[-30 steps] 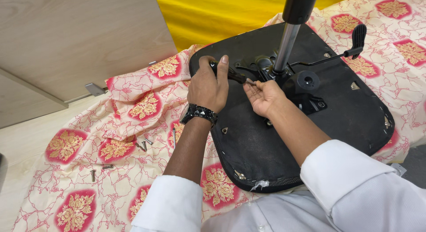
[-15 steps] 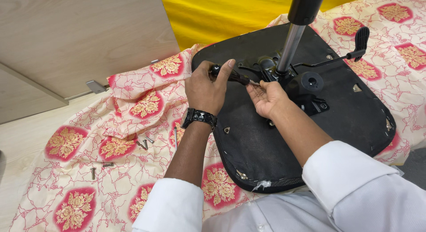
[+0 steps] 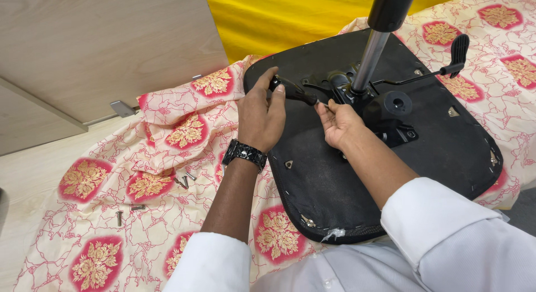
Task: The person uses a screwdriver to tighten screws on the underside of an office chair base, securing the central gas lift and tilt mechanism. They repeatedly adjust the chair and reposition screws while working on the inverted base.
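An upturned black chair seat lies on a flowered cloth, with its metal mechanism plate and a chrome gas cylinder standing up from it. My left hand, with a black wristwatch, grips the black handle of a screwdriver that points toward the mechanism. My right hand rests on the seat underside, its fingertips pinching at the screwdriver's tip near the plate. A black adjustment lever sticks out to the right.
Several loose screws lie on the cream and red cloth to the left, one more screw nearer the edge. A light wooden panel leans at the back left, beside yellow fabric.
My left hand has lifted off the seat and now holds the screwdriver handle higher. The right hand has shifted slightly up toward the tool's tip.
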